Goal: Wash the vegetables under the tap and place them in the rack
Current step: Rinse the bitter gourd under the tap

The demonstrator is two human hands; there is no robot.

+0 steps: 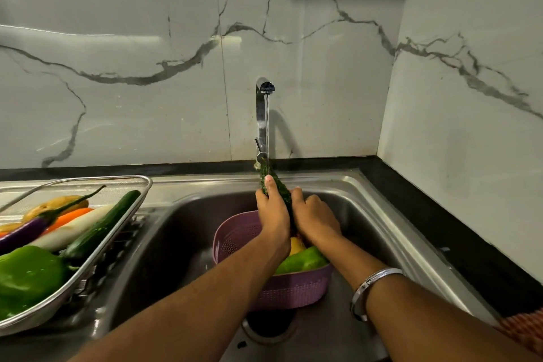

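A: Big things first?
B: Steel sink point(367, 203), mesh rack point(123, 214) on its left holding vegetables, purple basket point(293, 288) inside.
A: Hands?
B: Left hand point(271, 209) and right hand point(314, 216) both grip a bumpy gourd point(271, 176) under the tap point(262, 117) stream.

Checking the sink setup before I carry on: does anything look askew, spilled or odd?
Only the metal rack: it sits tilted, one end overhanging the sink. Otherwise nothing stands out; both hands hold the bitter gourd under the tap.

both arms fwd, l hand point(271, 209) + r hand point(313, 214) fingers curled, gripping.
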